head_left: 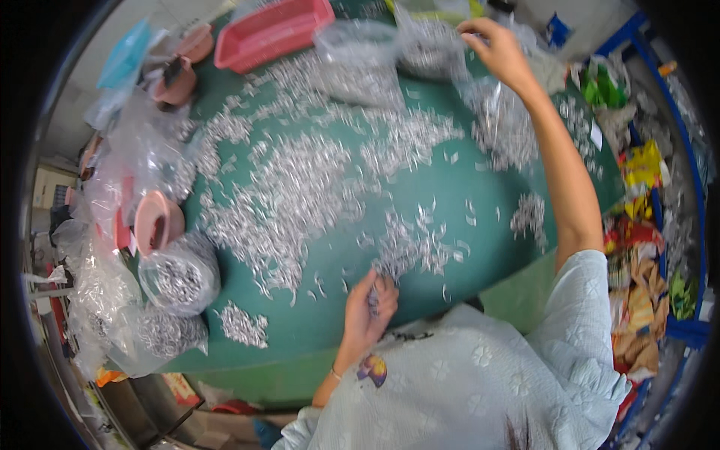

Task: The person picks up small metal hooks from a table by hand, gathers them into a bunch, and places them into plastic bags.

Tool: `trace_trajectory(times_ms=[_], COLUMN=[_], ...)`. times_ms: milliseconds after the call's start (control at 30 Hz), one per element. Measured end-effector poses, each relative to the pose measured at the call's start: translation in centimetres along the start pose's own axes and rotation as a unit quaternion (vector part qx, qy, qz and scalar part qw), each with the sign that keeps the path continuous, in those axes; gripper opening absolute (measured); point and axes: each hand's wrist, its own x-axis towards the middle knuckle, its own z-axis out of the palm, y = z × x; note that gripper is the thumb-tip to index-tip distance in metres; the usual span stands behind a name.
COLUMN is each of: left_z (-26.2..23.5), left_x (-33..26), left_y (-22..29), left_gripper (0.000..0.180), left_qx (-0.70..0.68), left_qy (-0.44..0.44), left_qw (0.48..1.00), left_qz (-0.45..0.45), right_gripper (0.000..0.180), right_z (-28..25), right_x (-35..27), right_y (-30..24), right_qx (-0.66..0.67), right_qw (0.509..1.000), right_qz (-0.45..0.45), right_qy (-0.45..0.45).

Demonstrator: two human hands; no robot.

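Note:
My left hand (367,309) is at the near edge of the green table, palm up. Its fingers curl around a few small silver curved metal pieces, beside a small pile of the same pieces (401,244). My right arm stretches to the far right. There my right hand (501,54) is over the side of a clear plastic bag (431,51) filled with silver pieces. Its fingers bend toward the thumb, and what lies between them is too blurred to make out. A large spread of silver pieces (300,180) covers the table's middle.
A pink tray (274,34) and another filled bag (360,75) stand at the back. Filled bags (180,277) and a pink cup (157,221) crowd the left edge. A heap of pieces (506,127) lies beneath my right arm. A blue rack (694,150) with packages is on the right.

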Motion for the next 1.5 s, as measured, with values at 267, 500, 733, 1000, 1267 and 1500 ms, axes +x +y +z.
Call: trace_trajectory(times_ms=[267,500,733,1000,1267,1500], left_z=[1.7,1.1,2.7,0.5,2.2,2.0], left_x=[-1.2,-2.0,-0.5,-0.6,-0.7,-0.7], left_y=[-2.9,-5.1,-5.7,-5.1,-5.3,-4.9], left_gripper=[0.030,0.037,0.038,0.035,0.043,0.046], left_qx=[0.158,0.218,0.028,-0.006,-0.046,-0.099], left_qy=[0.010,-0.020,0.042,-0.074,-0.025,-0.076], left_qw=[0.986,0.970,0.994,0.987,0.996,0.990], left_qz=[-0.057,-0.106,-0.093,-0.140,-0.067,-0.067], right_gripper=[0.019,0.009,0.010,0.008,0.006,0.003], right_z=[-1.9,0.4,-0.6,2.4,1.4,1.6], right_x=[-23.9,-26.9,-26.8,-25.9,-26.2,-27.4], right_y=[-13.4,-13.5,-19.0,-13.7,-13.9,-14.0], right_qx=[0.080,0.088,0.347,0.051,0.145,0.172], right_qw=[0.960,0.947,0.892,0.982,0.958,0.946], right_qz=[0.145,0.288,0.228,0.123,0.230,0.273], right_qy=[-0.224,-0.113,-0.181,-0.131,-0.089,-0.028])
